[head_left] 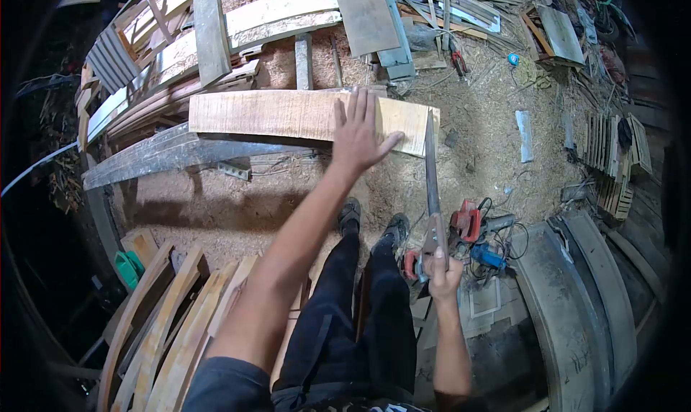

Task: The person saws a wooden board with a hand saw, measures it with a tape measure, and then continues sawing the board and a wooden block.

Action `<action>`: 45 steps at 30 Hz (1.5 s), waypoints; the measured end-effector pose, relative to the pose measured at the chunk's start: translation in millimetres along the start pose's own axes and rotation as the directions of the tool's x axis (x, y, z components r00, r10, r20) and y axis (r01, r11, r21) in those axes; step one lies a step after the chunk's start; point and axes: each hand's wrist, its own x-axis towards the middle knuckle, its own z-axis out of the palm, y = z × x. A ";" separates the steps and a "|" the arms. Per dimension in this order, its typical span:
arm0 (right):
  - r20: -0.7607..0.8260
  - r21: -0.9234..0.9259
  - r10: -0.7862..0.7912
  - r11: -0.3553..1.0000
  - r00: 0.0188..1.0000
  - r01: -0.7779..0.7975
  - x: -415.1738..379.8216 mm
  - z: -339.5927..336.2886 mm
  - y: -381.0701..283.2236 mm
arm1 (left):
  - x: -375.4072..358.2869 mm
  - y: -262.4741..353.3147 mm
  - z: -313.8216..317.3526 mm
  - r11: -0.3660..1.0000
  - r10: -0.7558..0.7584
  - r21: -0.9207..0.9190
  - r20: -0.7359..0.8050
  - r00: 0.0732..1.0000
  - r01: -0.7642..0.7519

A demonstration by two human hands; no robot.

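Note:
A broad, slightly curved wooden board (pixel 259 114) lies crosswise in front of me. My left hand (pixel 356 135) rests flat on its right half, fingers stretched forward and thumb out to the side. My right hand (pixel 442 274) is wrapped around the handle of a handsaw (pixel 432 174). The saw's long blade points away from me, its tip overlapping the right end of the board in this view. Under the board runs a grey curved beam (pixel 155 153).
Sawdust covers the ground. Red and blue power tools (pixel 489 256) with cords lie right of my feet. Curved timbers (pixel 165 318) stand at lower left, grey curved pieces (pixel 568 318) at lower right. A tape measure (pixel 513 59) and red-handled pliers (pixel 459 64) lie further off.

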 end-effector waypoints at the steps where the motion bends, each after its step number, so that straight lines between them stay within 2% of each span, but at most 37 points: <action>1: 0.005 -0.013 -0.010 1.000 1.000 0.010 5.8 4.2 -12.5 | -1.0 -15.2 -3.6 0.996 0.092 0.019 -0.031 0.995 -0.091; 2: 0.005 -0.028 -0.018 0.999 1.000 0.019 10.1 8.9 -26.9 | -1.4 -28.6 -8.0 0.982 0.187 0.037 -0.060 0.981 -0.185; 3: 0.003 -0.032 0.029 0.999 1.000 -0.028 14.5 16.4 -41.8 | -3.3 -43.2 -3.4 0.976 0.211 0.068 -0.084 0.974 -0.206; 6: -0.023 -0.043 -0.022 0.999 0.999 0.021 29.0 40.7 -51.6 | -7.6 -65.3 -1.0 0.988 0.117 0.110 -0.102 0.988 -0.106; 7: -0.054 -0.098 -0.030 0.995 0.998 0.025 30.8 48.5 -52.4 | -8.5 -66.8 -0.4 0.996 0.087 0.049 -0.155 0.984 -0.080; 10: -0.099 -0.149 -0.060 0.988 0.993 0.045 29.7 58.5 -45.7 | 0.2 -53.5 5.6 0.986 -0.153 -0.098 -0.180 0.972 0.137; 11: -0.089 -0.171 -0.049 0.985 0.995 0.034 29.1 56.0 -46.4 | 5.9 -43.2 10.2 0.957 -0.269 -0.171 -0.235 0.934 0.233; 14: -0.072 -0.116 0.025 0.993 0.997 -0.033 9.7 48.9 -62.2 | 21.0 -14.8 -10.6 0.828 -0.522 -0.218 0.042 0.852 0.517; 15: -0.075 -0.054 0.051 0.997 0.996 -0.055 1.2 48.8 -62.2 | 14.8 -9.2 -7.1 0.851 -0.508 -0.187 -0.056 0.860 0.491; 18: -0.098 -0.004 0.127 0.992 0.987 -0.128 -18.5 50.7 -79.3 | 4.3 -9.0 0.6 0.890 -0.448 -0.125 -0.068 0.891 0.438; 19: -0.095 0.065 0.156 0.987 0.983 -0.150 -23.9 53.0 -88.3 | 1.7 -9.7 0.2 0.899 -0.430 -0.143 -0.100 0.897 0.415; 22: -0.141 0.090 0.155 0.986 0.978 -0.144 -29.3 71.6 -129.7 | 3.7 -6.7 -3.0 0.893 -0.445 -0.114 -0.061 0.894 0.436; 23: -0.127 0.082 0.226 0.973 0.966 -0.217 -31.3 74.5 -145.1 | 4.6 -6.2 -6.2 0.887 -0.456 -0.087 -0.018 0.890 0.453; 26: -0.185 0.124 0.283 0.957 0.941 -0.264 -47.2 76.4 -190.2 | 5.9 -7.7 -1.0 0.890 -0.452 -0.100 -0.057 0.890 0.446; 27: -0.261 -0.026 0.179 0.981 0.949 -0.192 -60.8 75.2 -207.9 | 9.7 -9.1 -3.5 0.887 -0.457 -0.097 -0.040 0.889 0.452; 30: -0.298 -0.075 0.146 0.982 0.943 -0.175 -64.7 71.8 -243.0 | 4.1 -4.7 -9.7 0.881 -0.466 -0.088 0.008 0.885 0.464; 31: -0.261 -0.025 0.197 0.977 0.945 -0.211 -54.3 67.6 -227.8 | 5.1 -5.3 -8.4 0.885 -0.460 -0.087 -0.007 0.888 0.457; 36: -0.216 -0.126 0.101 0.983 0.971 -0.130 -7.2 84.0 -173.6 | 7.0 -6.4 -7.8 0.889 -0.452 -0.091 -0.020 0.892 0.449; 37: -0.217 -0.128 0.076 0.986 0.973 -0.106 -7.8 85.8 -171.8 | 6.0 -7.8 -5.7 0.887 -0.456 -0.087 -0.018 0.890 0.453; 40: -0.231 -0.127 0.135 0.978 0.963 -0.168 -11.2 86.0 -181.6 | 7.9 -7.0 -4.8 0.889 -0.453 -0.080 -0.001 0.891 0.452; 45: -0.237 -0.261 0.129 0.946 0.963 -0.191 -12.2 92.7 -200.9 | 7.6 -6.9 -5.9 0.886 -0.458 -0.060 0.035 0.888 0.460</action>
